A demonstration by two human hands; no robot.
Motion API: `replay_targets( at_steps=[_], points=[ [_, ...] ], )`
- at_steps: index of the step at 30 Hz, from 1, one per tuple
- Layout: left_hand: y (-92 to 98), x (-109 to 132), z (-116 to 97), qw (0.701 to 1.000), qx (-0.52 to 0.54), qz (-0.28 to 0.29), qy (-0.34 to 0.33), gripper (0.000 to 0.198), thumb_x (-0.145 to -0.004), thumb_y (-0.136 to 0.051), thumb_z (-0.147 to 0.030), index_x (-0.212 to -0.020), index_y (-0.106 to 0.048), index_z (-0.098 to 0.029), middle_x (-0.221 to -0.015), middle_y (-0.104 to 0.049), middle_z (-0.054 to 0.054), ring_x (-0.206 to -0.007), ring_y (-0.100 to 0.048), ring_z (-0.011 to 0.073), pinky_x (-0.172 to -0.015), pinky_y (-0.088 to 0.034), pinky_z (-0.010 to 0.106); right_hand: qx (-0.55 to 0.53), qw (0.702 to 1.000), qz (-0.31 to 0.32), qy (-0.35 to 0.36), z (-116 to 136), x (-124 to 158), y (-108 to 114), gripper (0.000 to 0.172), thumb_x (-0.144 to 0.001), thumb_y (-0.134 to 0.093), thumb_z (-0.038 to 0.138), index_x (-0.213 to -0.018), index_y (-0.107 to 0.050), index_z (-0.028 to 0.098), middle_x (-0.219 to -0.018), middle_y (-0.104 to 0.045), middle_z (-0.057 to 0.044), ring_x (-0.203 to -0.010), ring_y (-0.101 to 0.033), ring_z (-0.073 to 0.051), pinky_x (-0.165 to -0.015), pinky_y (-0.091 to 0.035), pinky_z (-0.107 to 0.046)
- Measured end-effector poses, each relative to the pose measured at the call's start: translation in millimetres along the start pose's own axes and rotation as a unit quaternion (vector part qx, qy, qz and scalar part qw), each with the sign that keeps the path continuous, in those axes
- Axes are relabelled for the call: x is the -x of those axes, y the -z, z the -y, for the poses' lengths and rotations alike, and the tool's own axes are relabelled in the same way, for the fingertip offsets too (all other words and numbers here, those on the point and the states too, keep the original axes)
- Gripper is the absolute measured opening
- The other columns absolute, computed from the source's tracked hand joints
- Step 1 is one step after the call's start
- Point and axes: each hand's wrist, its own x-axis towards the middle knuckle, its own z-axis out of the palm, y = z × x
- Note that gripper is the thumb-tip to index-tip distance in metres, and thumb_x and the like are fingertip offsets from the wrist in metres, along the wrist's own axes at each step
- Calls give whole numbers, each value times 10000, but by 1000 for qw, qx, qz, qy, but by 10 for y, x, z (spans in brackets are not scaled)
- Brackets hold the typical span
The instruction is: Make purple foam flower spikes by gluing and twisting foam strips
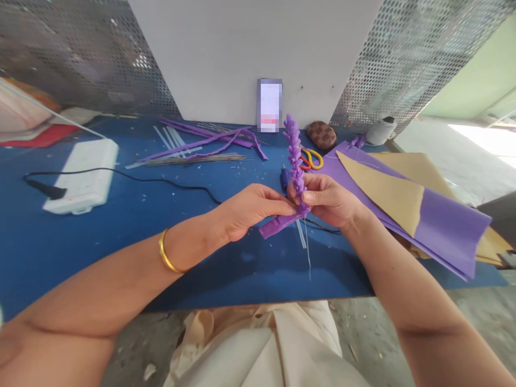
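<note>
Upright in my right hand (328, 199) stands a purple paper flower spike (294, 148), its thumb and fingers closed round the lower part. Below the grip, a thin wire (308, 247) sticks out downward. My left hand (253, 207) pinches a purple paper strip (276, 226) at the base of the spike, the strip's loose end hanging to the lower left. Just behind my right fingers, a blue tool (284, 177), perhaps a glue gun, is partly hidden. Scissors (313, 159) with yellow and red handles lie beside the spike. A clear glue stick (301, 234) lies beneath my hands.
Purple strips (209, 134) and a bundle of wires (201, 159) lie at the back of the blue table (161, 209). A white power strip (86, 172) with a black cord stands left. Purple and brown paper sheets (443, 220) cover the right. A phone (270, 105) leans against the board.
</note>
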Motion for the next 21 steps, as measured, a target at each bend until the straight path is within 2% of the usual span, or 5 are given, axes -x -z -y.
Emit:
replay_targets(
  at_steps=[2,5,14,21],
  points=[
    [-2,-2,15,1000,-6,-1,-4,85,-662,-781,-274,-696,-777,-196,-736,-729,19,-704,-589,135,-736,-442,273,-2,1000,-7,-8,-1,2,-17,231,-693,-819,280,-791,-679,124,-684,-609,11,-605,-551,-85,-602,-456,-212],
    [-8,2,30,1000,-14,-18,-2,114,-665,-780,-301,-677,-766,-189,-679,-701,9,-648,-568,121,-669,-433,259,3,999,-39,-7,2,3,-42,210,-700,-811,249,-793,-669,125,-704,-608,14,-616,-550,-83,-616,-459,-214],
    [-50,2,36,997,-8,-74,7,118,-675,-750,-304,-678,-759,-187,-621,-658,3,-582,-553,125,-581,-419,263,96,986,-123,53,-39,-43,-94,205,-708,-808,242,-791,-646,148,-694,-603,26,-631,-537,-93,-611,-443,-225],
    [-20,-15,59,998,2,-58,4,151,-629,-797,-313,-731,-777,-204,-677,-696,9,-649,-601,152,-649,-450,281,173,968,-172,64,-54,-61,-142,268,-676,-818,301,-763,-614,152,-657,-548,34,-614,-488,-97,-574,-388,-244]
  ],
)
